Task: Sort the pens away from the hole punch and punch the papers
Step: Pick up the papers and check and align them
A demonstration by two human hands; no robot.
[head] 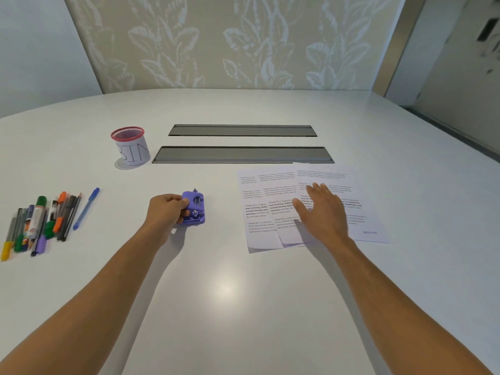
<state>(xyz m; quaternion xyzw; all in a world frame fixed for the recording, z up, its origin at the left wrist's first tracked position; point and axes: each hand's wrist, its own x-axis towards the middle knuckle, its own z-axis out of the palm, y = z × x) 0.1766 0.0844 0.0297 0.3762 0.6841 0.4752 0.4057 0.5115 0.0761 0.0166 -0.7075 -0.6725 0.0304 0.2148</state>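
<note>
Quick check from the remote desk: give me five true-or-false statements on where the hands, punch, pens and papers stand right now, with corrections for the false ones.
1. The left hand grips the purple hole punch. True.
2. The right hand is curled round a pen. False: it lies open, fingers spread, over the papers.
3. The pens lie in a group left of the punch, apart from it. True.
4. A sheet is already inside the punch. False: the papers lie flat to its right, not touching it.
5. The red-rimmed cup marked BIN holds the pens. False: they lie on the table.
</note>
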